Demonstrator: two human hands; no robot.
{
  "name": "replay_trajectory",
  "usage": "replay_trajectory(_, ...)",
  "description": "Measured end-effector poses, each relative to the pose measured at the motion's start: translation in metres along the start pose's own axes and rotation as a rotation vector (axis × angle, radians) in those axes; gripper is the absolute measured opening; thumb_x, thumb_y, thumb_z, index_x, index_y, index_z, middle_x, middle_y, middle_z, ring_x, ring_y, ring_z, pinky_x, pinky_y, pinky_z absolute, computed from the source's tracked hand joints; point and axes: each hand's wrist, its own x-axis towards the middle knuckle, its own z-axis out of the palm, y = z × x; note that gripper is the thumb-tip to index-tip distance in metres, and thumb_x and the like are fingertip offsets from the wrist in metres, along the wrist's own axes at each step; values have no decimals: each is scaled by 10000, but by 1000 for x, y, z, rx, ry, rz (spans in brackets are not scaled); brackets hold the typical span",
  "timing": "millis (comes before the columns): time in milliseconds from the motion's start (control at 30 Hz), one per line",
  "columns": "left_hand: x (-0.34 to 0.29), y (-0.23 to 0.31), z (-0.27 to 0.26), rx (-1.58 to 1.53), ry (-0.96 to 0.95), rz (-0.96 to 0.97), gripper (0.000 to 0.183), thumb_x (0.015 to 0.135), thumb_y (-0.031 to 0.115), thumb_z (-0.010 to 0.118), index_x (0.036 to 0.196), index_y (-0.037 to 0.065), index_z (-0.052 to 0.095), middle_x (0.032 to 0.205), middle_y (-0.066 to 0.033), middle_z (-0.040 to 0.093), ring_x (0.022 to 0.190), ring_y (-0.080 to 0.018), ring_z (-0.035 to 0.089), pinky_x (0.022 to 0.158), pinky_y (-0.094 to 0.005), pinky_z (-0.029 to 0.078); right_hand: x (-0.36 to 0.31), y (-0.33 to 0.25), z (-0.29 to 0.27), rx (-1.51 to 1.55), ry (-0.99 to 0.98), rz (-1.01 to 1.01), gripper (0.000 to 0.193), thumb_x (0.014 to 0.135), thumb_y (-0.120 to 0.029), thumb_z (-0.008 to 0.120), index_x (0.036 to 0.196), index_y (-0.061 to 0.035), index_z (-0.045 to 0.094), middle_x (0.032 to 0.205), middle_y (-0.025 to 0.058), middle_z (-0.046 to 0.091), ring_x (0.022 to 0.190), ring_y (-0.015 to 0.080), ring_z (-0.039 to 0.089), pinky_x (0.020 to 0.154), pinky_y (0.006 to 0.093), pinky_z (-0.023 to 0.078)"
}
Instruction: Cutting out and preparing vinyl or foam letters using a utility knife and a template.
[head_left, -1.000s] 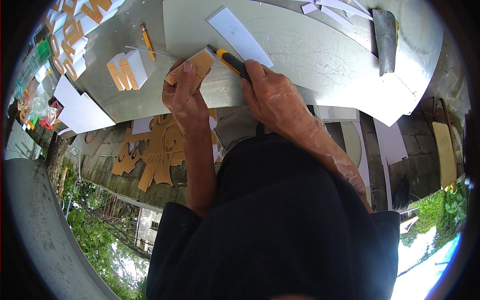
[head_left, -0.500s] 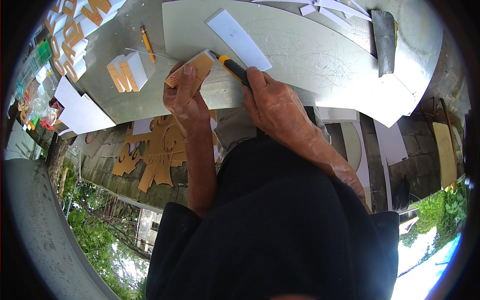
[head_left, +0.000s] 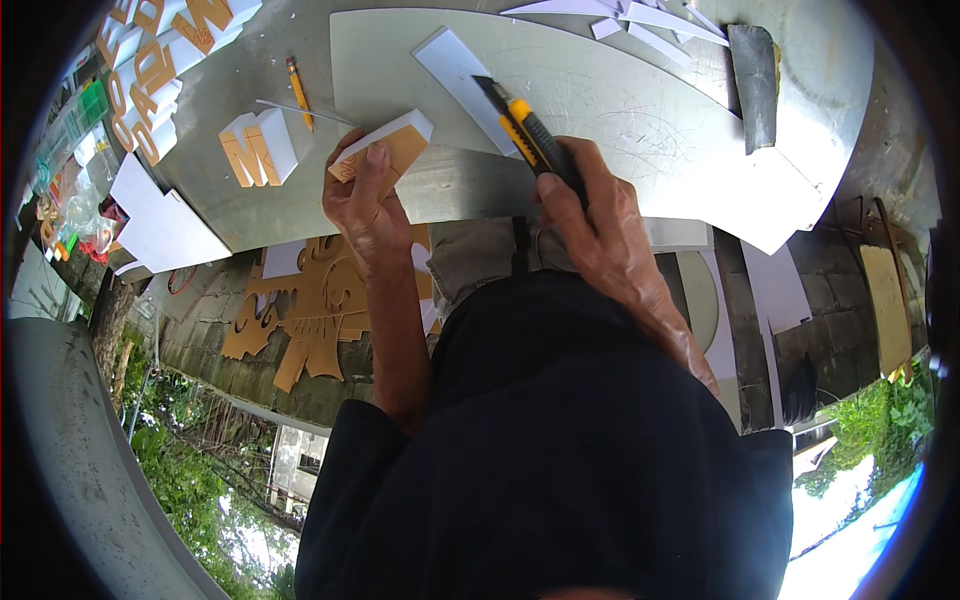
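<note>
Between the thumb and fingers of my left hand [head_left: 368, 205] is a foam block [head_left: 402, 143], white along its thick side and tan on its face. Its lower left part is hidden behind my fingers. My right hand [head_left: 595, 205] grips a yellow and black utility knife [head_left: 535, 140], its dark blade pointing up and left, apart from the block. Under the knife lies a white foam strip [head_left: 448, 72] on the pale board [head_left: 640, 120]. Left of my left hand stands a foam letter M [head_left: 258, 150] with a tan face. A thin light stick [head_left: 300, 110] reaches toward my left hand.
A yellow pencil [head_left: 299, 92] lies behind the letter M. Several tan-faced foam letters [head_left: 150, 75] crowd the far left, near a white sheet [head_left: 165, 220]. At the far right are white offcuts [head_left: 655, 40] and a dark curved piece [head_left: 752, 85]. Tan cutout sheets [head_left: 315, 300] lie below the table edge.
My right hand has drawn the knife away from the block, moving right and turning it so the blade stands clear over the white strip. My left hand still holds the block, slightly lower.
</note>
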Motion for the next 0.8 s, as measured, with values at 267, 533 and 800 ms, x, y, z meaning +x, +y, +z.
replay_trajectory(267, 15, 16, 53, -17, -155, 229, 302, 928, 67, 714, 1201, -33, 633, 1125, -170, 688, 1030, -198, 677, 954, -337, 540, 16, -4, -18, 205, 129, 74, 323, 1011, -207, 504, 1192, 59, 531, 863, 154, 713, 800, 230, 732, 731, 372, 572)
replay_trajectory(533, 20, 12, 58, 387, -78, 486, 191, 802, 112, 854, 943, 23, 761, 1349, -189, 630, 1262, -238, 570, 1029, -375, 466, 37, 16, 25, 404, 47, -10, 282, 1051, -191, 468, 1134, 78, 481, 1088, 219, 733, 956, 275, 748, 864, 388, 590)
replay_trajectory(800, 31, 20, 29, 231, 5, 365, 197, 826, 199, 844, 943, 54, 778, 1520, -212, 513, 1405, -295, 465, 1097, -460, 423, 33, 15, 16, 492, 95, -17, 313, 1065, -237, 456, 1149, 62, 494, 1146, 220, 710, 1073, 277, 710, 954, 369, 551)
